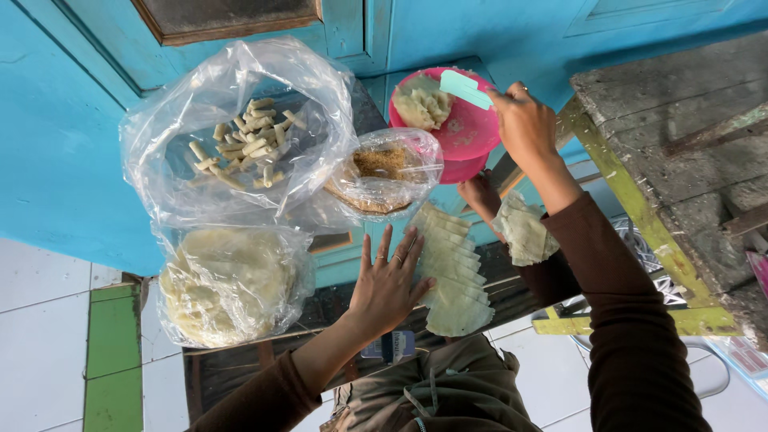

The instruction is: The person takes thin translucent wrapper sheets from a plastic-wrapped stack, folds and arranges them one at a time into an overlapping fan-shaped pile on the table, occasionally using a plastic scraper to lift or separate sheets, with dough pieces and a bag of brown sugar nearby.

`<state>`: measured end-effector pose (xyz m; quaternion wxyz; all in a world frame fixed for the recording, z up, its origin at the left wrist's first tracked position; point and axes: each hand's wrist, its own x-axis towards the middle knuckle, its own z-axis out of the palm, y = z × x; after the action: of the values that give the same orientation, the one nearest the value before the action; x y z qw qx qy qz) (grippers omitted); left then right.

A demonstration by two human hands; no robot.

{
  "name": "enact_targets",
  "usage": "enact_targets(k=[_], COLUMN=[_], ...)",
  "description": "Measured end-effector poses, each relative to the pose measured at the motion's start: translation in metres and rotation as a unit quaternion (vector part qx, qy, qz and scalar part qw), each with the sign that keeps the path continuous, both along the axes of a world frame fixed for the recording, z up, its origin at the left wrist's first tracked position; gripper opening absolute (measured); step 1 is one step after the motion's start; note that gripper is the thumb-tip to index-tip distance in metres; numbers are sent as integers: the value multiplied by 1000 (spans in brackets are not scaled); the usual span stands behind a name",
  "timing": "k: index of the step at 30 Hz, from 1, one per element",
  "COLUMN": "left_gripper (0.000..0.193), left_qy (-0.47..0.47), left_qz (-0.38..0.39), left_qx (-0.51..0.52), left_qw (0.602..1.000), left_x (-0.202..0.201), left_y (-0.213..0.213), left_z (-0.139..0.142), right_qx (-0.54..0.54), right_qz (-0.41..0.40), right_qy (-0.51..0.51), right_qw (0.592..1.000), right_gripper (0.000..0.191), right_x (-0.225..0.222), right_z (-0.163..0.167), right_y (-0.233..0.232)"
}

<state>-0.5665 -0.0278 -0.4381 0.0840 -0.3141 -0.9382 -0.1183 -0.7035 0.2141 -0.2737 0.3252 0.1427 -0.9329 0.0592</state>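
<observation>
The left hand (388, 282) lies flat and open, palm down with fingers spread, its thumb and fingertips touching the near edge of a row of pale dough sheets (452, 276) that overlap one another along the dark tabletop (240, 368); it grips nothing. The right hand (524, 126) is raised farther out and closed around a small light-green scraper (464, 88), pinched between thumb and fingers, with the blade reaching over the rim of a pink bowl (472, 136). In the bowl sits a lump of pale folded dough pieces (424, 104). Under the right forearm, a third hand (480, 196) in a dark sleeve holds a loose dough sheet (524, 232); whose hand it is cannot be told. Just left of the pink bowl stands a bowl wrapped in a clear bag with brown crumbly filling (382, 170). Farther left, a large clear plastic bag (240, 144) holds short pale rolled sticks, and below it another clear bag (228, 284) holds a round stack of thin pale discs. A turquoise wall (56, 160) runs behind, a weathered wooden bench (680, 120) stands to the right, and white floor tiles (40, 336) show at the lower left.
</observation>
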Motion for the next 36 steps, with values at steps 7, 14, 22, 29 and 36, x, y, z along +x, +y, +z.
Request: enact_targets(k=[7, 14, 22, 29, 36], left_gripper=[75, 76, 76, 67, 63], left_qy=[4, -5, 12, 33, 23], left_qz=[-3, -9, -8, -9, -8], left_qx=[-8, -13, -8, 12, 18], left_qw=[1000, 1000, 1000, 999, 1000], left_x=[-1, 1, 1, 2, 4], left_y=[-2, -1, -1, -1, 1], left_z=[-4, -2, -9, -19, -15], right_qx=[-9, -157, -213, -194, -130], right_qz=[34, 39, 172, 229, 241], right_qy=[-23, -92, -143, -189, -179], right_qw=[999, 983, 951, 935, 945], right_gripper=[29, 26, 25, 29, 35], right_x=[3, 11, 73, 115, 98], right_z=[-17, -21, -49, -99, -107], right_y=[-4, 14, 68, 80, 76])
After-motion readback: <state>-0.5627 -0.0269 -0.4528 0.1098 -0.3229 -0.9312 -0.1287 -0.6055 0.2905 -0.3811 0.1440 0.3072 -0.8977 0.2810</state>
